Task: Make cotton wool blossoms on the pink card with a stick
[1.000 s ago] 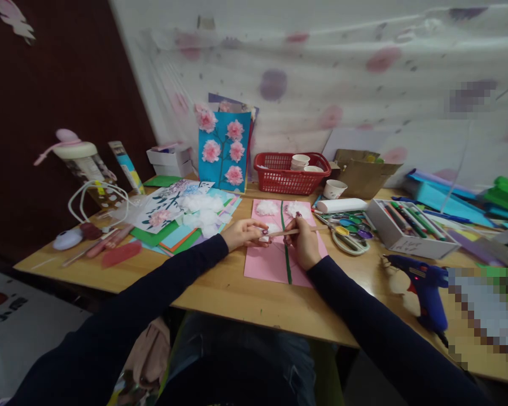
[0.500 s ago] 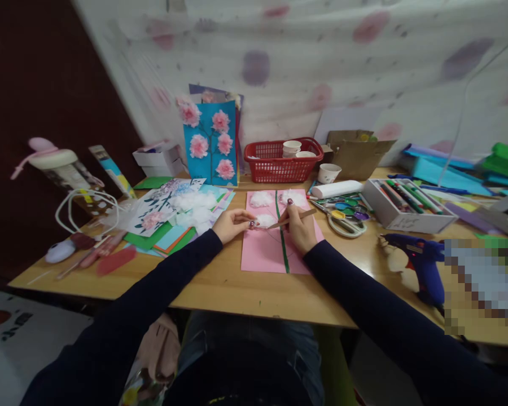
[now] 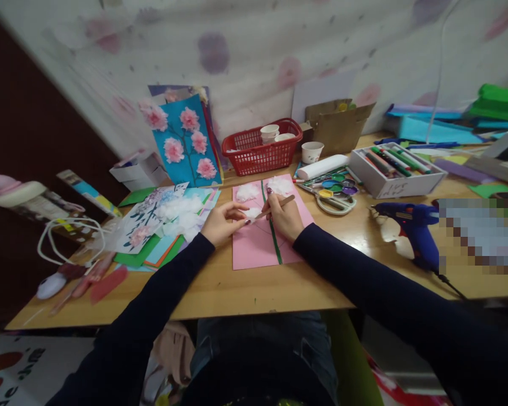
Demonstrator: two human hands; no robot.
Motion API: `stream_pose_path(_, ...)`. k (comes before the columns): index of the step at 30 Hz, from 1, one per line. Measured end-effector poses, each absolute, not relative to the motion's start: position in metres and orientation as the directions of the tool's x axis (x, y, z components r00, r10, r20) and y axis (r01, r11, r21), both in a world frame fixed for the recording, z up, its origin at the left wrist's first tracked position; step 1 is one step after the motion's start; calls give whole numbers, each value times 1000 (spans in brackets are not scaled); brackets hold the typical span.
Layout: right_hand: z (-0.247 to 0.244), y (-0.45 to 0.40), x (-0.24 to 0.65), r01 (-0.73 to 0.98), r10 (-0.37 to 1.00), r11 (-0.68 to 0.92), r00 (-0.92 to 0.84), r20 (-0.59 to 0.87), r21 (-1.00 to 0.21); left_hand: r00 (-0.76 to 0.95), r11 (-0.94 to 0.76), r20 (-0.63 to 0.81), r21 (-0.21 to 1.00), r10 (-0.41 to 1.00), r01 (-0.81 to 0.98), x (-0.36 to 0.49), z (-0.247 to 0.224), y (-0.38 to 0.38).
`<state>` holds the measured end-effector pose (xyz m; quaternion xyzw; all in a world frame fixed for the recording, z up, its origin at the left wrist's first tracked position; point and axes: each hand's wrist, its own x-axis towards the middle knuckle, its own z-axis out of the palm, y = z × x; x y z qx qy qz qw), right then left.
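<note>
A pink sheet of card (image 3: 254, 248) lies on the table before me, with a green painted stem (image 3: 276, 242) and thin pencil lines. Two white cotton tufts, the upper left one (image 3: 246, 193) and the upper right one (image 3: 283, 184), rest on its top part. A third tuft (image 3: 252, 213) lies lower at the left. My right hand (image 3: 284, 215) grips slim tweezers (image 3: 287, 200), their tips at this lower tuft. My left hand (image 3: 224, 223) is beside the tuft's left edge, thumb and fingers apart; whether they touch it is unclear.
Loose cotton (image 3: 182, 214) lies on coloured papers at left. Behind stand a blue flower picture (image 3: 185, 144), a red basket (image 3: 258, 155) and a paper cup (image 3: 312, 152). Rightward are scissors (image 3: 336, 207), a marker box (image 3: 400, 183) and a blue glue gun (image 3: 419, 225) with its cord.
The camera view has tilted and shifted, so the table's things sit differently. My left thumb and fingers look farther apart. My right hand keeps the tweezers at the lower tuft.
</note>
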<state>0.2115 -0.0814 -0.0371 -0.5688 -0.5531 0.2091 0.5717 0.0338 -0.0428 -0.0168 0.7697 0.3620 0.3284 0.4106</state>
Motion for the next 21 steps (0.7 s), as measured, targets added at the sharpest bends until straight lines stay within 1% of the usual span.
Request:
stream_pose_path(3,-38,-81,212,389,878,243,301,372,-889,555,-477,220,795,802,375,43,-18,-42)
stream_pose_path(7,-39,-80,212,358,882,230,317,350,-905,575,-601,302,664,760,446,49,-24,-35)
stream_pose_path(10,-38,-80,213,355,853,228,376,362,-907,570,-634,332,603,752,484,49,-26,-32)
stream_pose_path(12,-37,-82,214,383,811,241,426,402,-892,565,-639,339,583,752,501,49,-26,-31)
stream_pose_path(14,-35,-84,214,430,780,272,425,459,-861,565,-644,345,575,750,504,49,-26,-31)
stream_pose_path(17,-32,-89,212,494,792,324,326,517,-807,562,-640,345,587,752,497,50,-26,-32)
stream_pose_path(21,-30,-92,207,589,810,345,207,549,-731,541,-628,354,606,763,488,52,-28,-31)
